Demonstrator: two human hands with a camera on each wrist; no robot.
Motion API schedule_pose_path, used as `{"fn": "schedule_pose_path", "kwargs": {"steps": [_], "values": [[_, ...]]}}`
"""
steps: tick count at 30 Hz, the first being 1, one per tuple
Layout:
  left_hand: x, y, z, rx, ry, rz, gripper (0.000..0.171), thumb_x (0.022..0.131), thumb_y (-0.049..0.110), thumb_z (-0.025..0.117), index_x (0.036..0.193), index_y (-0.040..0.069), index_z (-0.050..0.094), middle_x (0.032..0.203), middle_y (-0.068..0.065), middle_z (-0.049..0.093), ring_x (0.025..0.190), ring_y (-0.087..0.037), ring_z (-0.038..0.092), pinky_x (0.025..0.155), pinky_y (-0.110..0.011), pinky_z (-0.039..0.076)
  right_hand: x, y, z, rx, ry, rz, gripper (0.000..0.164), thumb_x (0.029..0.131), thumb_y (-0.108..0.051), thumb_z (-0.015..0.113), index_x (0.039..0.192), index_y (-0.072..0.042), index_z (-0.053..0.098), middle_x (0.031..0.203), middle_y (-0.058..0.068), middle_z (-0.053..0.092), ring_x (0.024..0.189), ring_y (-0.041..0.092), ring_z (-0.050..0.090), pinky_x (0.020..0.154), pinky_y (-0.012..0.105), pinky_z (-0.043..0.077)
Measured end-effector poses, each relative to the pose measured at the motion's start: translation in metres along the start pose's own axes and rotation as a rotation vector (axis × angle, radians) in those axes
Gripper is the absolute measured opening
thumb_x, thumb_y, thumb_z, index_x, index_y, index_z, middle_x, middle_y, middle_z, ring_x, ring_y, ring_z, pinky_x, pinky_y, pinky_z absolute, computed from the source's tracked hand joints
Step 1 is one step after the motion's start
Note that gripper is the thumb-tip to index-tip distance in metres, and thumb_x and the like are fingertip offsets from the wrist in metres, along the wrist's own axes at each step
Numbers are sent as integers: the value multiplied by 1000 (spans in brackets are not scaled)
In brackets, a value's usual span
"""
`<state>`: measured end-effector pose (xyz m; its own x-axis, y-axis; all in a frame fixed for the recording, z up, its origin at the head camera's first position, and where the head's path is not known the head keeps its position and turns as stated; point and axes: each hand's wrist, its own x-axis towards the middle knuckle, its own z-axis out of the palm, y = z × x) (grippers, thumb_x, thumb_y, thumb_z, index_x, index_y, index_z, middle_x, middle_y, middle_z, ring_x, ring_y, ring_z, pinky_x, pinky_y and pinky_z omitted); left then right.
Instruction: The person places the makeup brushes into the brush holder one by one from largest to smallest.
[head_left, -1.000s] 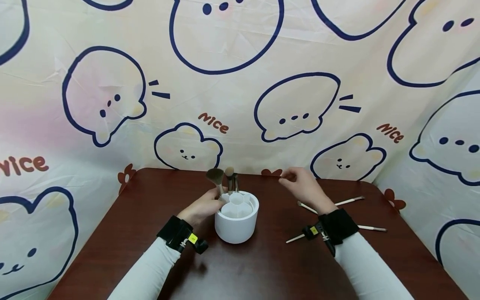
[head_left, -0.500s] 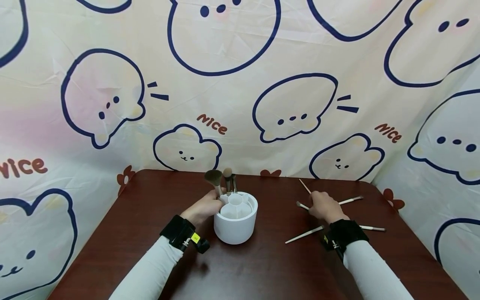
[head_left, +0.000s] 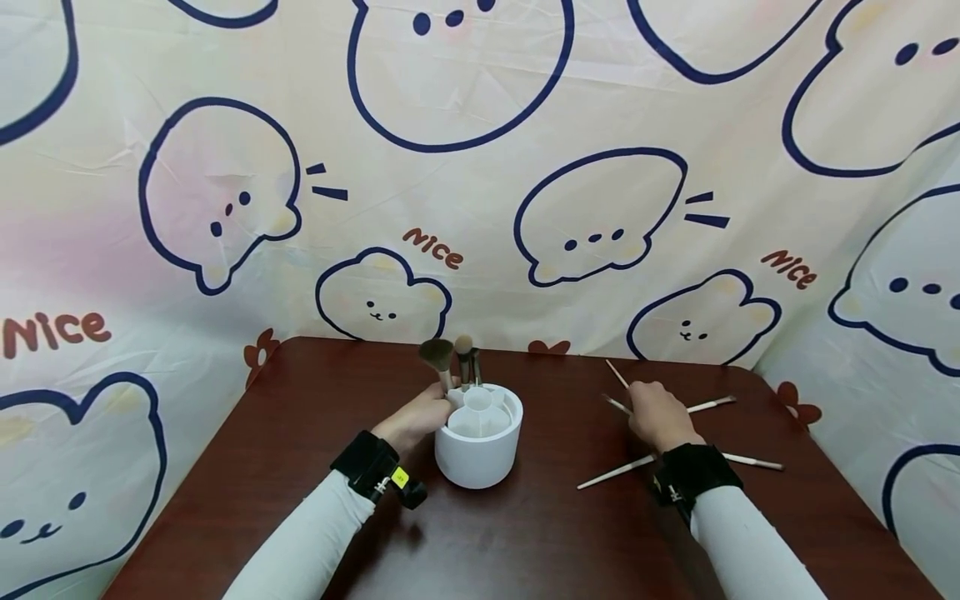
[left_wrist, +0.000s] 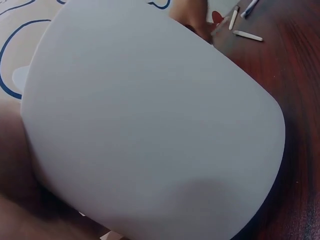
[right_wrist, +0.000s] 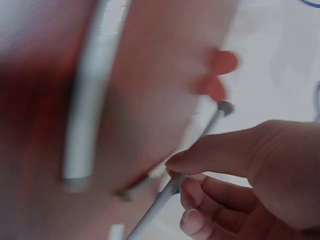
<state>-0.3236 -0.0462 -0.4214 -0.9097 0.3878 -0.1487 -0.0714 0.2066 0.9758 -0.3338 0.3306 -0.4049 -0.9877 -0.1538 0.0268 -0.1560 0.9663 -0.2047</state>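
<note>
A white round makeup brush holder point(head_left: 477, 460) with inner compartments stands upright on the table; its smooth wall point(left_wrist: 150, 110) fills most of the left wrist view. My left hand point(head_left: 412, 418) grips its left side, thumb near the rim. A wide fluffy brush point(head_left: 437, 354) and other smaller brushes stand in its back compartments. To the right, my right hand point(head_left: 662, 417) is low among loose brushes. In the right wrist view its thumb and fingers pinch a slim makeup brush point(right_wrist: 155, 210) with a small dark tip.
Several pale-handled brushes lie around the right hand, including one at the front point(head_left: 615, 473) and one to the right point(head_left: 753, 462). A patterned cloth point(head_left: 480, 200) hangs behind the dark brown table point(head_left: 540, 533).
My right hand has moved right and toward me, from near the table's back edge down among the loose brushes. My left hand stays on the holder.
</note>
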Motion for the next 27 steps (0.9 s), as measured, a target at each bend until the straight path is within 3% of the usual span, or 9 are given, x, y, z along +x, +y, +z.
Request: {"fn": "schedule_pose_path", "kwargs": {"steps": [7, 11, 14, 17, 22, 27], "values": [[2, -3, 0, -9, 41, -19, 54, 88, 0, 41, 140, 1, 32, 140, -17, 37, 126, -30, 30, 103, -56, 24, 1, -52, -43, 94, 265, -169, 6, 85, -6, 63, 91, -6, 65, 78, 7, 63, 64, 18, 53, 55, 37, 46], [3, -3, 2, -2, 61, -32, 56, 87, -1, 43, 141, -1, 30, 142, -18, 35, 127, -31, 28, 104, -57, 20, -2, -87, -71, 290, 433, -252, 8, 88, -14, 64, 94, -11, 67, 79, 3, 64, 65, 15, 55, 57, 36, 46], [4, -2, 3, 4, 78, -46, 56, 87, 0, 45, 141, -1, 30, 142, -18, 35, 128, -31, 27, 104, -59, 18, -4, -113, -85, 470, 507, -306, 10, 88, -20, 65, 95, -13, 68, 80, 2, 67, 67, 10, 59, 57, 32, 47], [5, -2, 4, -3, 90, -52, 56, 86, 1, 44, 141, 0, 31, 142, -18, 36, 128, -31, 27, 104, -58, 19, -9, -138, -91, 619, 503, -381, 11, 89, -20, 64, 93, -10, 67, 81, 5, 68, 68, 11, 61, 57, 26, 48], [7, 0, 5, -6, 92, -46, 56, 86, 1, 43, 141, -1, 31, 143, -18, 35, 128, -30, 28, 104, -56, 22, -16, -172, -90, 790, 389, -468, 11, 88, -8, 62, 89, 4, 64, 81, 15, 66, 68, 21, 62, 61, 28, 53], [7, 1, 7, 4, 103, -58, 58, 84, 0, 43, 141, -1, 31, 142, -18, 35, 127, -30, 29, 104, -56, 23, 3, -174, -59, 776, 313, -435, 12, 90, -11, 61, 89, 0, 66, 80, 14, 68, 67, 16, 62, 57, 30, 53]]}}
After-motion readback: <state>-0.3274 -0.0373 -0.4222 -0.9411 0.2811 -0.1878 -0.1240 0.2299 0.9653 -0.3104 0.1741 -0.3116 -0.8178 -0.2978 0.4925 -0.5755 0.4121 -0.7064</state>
